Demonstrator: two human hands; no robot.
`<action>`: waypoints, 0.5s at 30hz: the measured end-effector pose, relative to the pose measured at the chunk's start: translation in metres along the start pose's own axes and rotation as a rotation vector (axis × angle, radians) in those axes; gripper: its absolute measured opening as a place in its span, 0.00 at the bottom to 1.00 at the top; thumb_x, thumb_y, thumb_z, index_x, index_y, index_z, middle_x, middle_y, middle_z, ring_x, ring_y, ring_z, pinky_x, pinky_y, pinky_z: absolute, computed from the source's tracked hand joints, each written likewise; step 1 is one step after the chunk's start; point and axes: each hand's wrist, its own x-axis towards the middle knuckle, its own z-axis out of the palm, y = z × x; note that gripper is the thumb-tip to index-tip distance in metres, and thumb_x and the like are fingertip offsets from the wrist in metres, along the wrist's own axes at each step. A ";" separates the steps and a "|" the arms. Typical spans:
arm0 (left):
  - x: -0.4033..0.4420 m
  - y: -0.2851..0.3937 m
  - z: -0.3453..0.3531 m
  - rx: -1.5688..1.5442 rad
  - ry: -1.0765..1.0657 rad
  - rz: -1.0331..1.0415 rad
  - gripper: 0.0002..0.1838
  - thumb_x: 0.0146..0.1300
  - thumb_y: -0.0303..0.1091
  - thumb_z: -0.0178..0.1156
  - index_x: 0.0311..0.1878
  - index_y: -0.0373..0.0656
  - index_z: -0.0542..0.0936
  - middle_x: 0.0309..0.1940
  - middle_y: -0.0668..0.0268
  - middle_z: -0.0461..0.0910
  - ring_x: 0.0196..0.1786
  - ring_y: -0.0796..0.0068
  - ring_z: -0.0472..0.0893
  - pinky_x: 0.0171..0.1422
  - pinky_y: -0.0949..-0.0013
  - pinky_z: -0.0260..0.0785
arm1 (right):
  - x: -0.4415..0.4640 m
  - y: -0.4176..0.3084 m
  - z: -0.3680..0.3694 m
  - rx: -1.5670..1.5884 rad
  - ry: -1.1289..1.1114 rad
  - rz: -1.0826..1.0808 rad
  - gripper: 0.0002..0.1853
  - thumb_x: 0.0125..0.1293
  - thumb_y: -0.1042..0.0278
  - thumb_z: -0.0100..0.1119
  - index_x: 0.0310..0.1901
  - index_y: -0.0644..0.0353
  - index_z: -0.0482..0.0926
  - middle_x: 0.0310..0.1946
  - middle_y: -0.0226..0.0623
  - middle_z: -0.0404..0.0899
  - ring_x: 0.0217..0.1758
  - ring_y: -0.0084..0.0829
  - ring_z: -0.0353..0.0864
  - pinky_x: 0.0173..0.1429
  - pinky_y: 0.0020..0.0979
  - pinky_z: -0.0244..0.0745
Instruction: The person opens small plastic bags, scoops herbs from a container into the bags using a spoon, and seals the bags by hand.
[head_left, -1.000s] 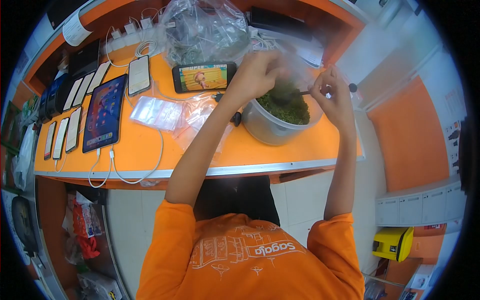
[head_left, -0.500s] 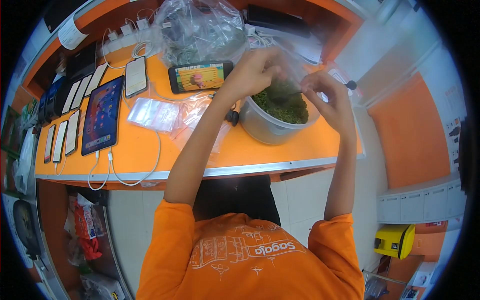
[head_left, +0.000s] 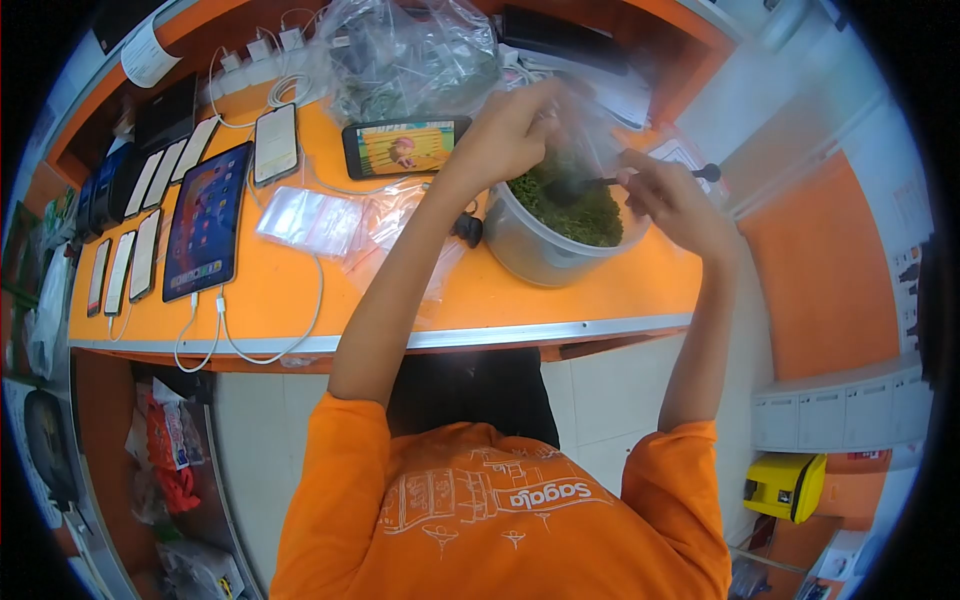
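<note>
A translucent round tub (head_left: pixel 535 258) of green, moss-like shreds (head_left: pixel 590 222) stands near the desk's right front. Above its far left rim, my left hand (head_left: pixel 512 135) is closed on a thin clear plastic bag (head_left: pixel 592 125), which hangs over the tub. My right hand (head_left: pixel 672 200) grips a black spoon (head_left: pixel 606 182) at the tub's right side. The spoon's bowl lies over the green shreds, partly blurred behind the bag, and its rounded handle end sticks out to the right. Left of the tub lie small flat clear bags (head_left: pixel 312 220).
A phone (head_left: pixel 405 148) playing a video lies behind my left forearm. A tablet (head_left: pixel 207 222) and several charging phones (head_left: pixel 146 250) with white cables cover the left side. At the back sits a large clear plastic bag (head_left: pixel 410 65). A metal strip (head_left: pixel 500 335) edges the desk front.
My right hand has shifted slightly right and down, and more of the spoon's handle now shows. My left hand stays nearly in place with the bag.
</note>
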 end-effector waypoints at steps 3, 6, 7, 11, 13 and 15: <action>0.000 -0.002 0.000 -0.002 0.021 0.011 0.06 0.58 0.19 0.50 0.39 0.35 0.68 0.31 0.62 0.76 0.35 0.75 0.78 0.42 0.71 0.70 | 0.002 0.012 0.018 0.055 0.194 -0.295 0.08 0.61 0.69 0.54 0.37 0.65 0.74 0.22 0.34 0.75 0.23 0.26 0.76 0.29 0.27 0.68; 0.000 -0.003 0.001 -0.010 0.023 0.009 0.06 0.58 0.18 0.50 0.39 0.34 0.69 0.31 0.62 0.76 0.35 0.75 0.78 0.43 0.71 0.71 | 0.003 0.001 0.012 0.035 0.166 -0.289 0.06 0.61 0.72 0.54 0.36 0.65 0.74 0.24 0.35 0.76 0.24 0.25 0.77 0.30 0.25 0.70; 0.000 -0.003 0.001 -0.015 0.020 0.005 0.06 0.58 0.18 0.50 0.39 0.34 0.69 0.32 0.61 0.76 0.35 0.75 0.78 0.43 0.71 0.71 | 0.005 0.001 0.013 0.042 0.163 -0.277 0.06 0.60 0.72 0.54 0.36 0.65 0.73 0.23 0.34 0.75 0.25 0.25 0.77 0.30 0.25 0.70; -0.001 -0.002 0.001 -0.051 0.035 0.016 0.05 0.60 0.22 0.52 0.39 0.35 0.70 0.31 0.62 0.77 0.36 0.76 0.79 0.44 0.72 0.72 | 0.006 -0.002 0.015 0.081 0.207 -0.209 0.06 0.60 0.71 0.54 0.32 0.65 0.71 0.21 0.33 0.73 0.27 0.22 0.76 0.30 0.23 0.68; 0.000 -0.003 0.000 -0.159 0.046 0.014 0.05 0.62 0.25 0.53 0.39 0.35 0.71 0.31 0.63 0.78 0.37 0.76 0.79 0.45 0.73 0.73 | 0.006 -0.001 0.017 0.082 0.260 -0.220 0.06 0.60 0.71 0.53 0.31 0.64 0.70 0.21 0.32 0.72 0.26 0.21 0.73 0.29 0.22 0.67; -0.001 0.004 -0.003 -0.272 0.025 -0.047 0.06 0.62 0.28 0.55 0.38 0.36 0.71 0.32 0.62 0.79 0.37 0.75 0.80 0.46 0.73 0.74 | 0.009 0.006 0.020 0.057 0.317 -0.286 0.06 0.60 0.71 0.52 0.30 0.64 0.70 0.20 0.31 0.71 0.24 0.20 0.71 0.27 0.21 0.65</action>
